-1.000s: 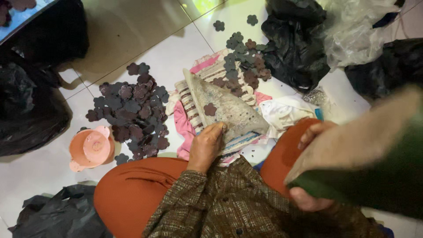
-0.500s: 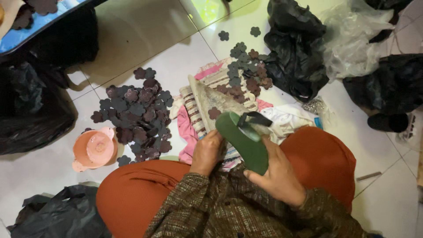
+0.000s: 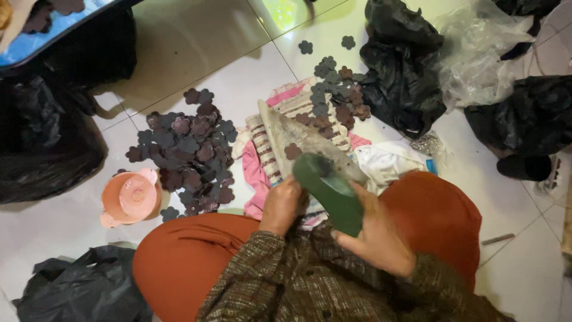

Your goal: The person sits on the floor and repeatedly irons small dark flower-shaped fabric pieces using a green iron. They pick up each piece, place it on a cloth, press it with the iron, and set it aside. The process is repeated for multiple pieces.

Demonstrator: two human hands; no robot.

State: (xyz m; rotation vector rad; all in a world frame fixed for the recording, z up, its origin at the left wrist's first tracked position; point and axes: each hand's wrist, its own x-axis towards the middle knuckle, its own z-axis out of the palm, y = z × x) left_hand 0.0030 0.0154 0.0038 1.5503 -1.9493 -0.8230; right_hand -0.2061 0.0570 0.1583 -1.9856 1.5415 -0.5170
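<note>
Fingers (image 3: 363, 200) of the right hand (image 3: 375, 238) grasp a green sole (image 3: 330, 191); left hand (image 3: 283, 203) clenched beside it.

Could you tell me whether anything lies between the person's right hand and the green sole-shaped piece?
Nothing visible does. The right hand already grips the green sole-shaped piece directly, fingers wrapped around its near end. The left hand rests beside it on the striped cloth.

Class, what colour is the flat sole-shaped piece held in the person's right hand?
Dark green: the sole-shaped piece, gripped by the right hand, seen in the head view.
</note>
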